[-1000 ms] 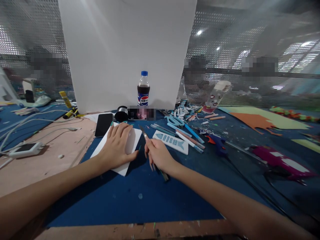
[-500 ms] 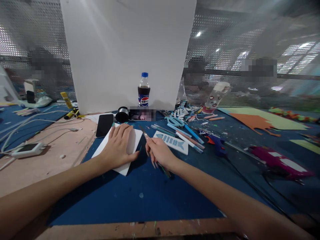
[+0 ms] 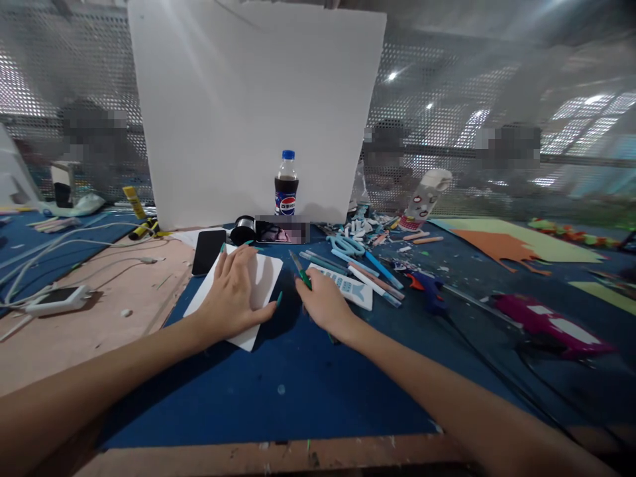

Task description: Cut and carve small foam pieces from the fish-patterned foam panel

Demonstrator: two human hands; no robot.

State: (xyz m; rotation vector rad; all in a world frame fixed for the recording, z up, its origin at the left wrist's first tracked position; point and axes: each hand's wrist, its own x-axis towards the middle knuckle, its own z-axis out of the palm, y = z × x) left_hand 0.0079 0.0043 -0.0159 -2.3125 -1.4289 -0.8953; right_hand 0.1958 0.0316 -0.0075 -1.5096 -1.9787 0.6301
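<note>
My left hand (image 3: 235, 293) lies flat with fingers spread on a white sheet of foam board (image 3: 267, 275) that rests on the blue cutting mat (image 3: 278, 391). Just to its right, my right hand (image 3: 325, 305) is closed round a thin craft knife (image 3: 299, 268) whose blade end points away from me, close to the sheet's right edge. A white card with a blue fish shape (image 3: 350, 289) lies right beside this hand.
A large white board (image 3: 258, 112) stands at the back with a cola bottle (image 3: 286, 186) before it. A black phone (image 3: 208, 251), a tape roll (image 3: 244, 229), scissors (image 3: 346, 243), pens (image 3: 375, 271), a glue gun (image 3: 428, 285) and coloured paper (image 3: 507, 242) surround the mat. Cables and a charger (image 3: 54, 299) lie left.
My right hand has shifted a little forward and lower with the knife, its fingers now turned down onto the mat. My left hand stays flat on the white sheet.
</note>
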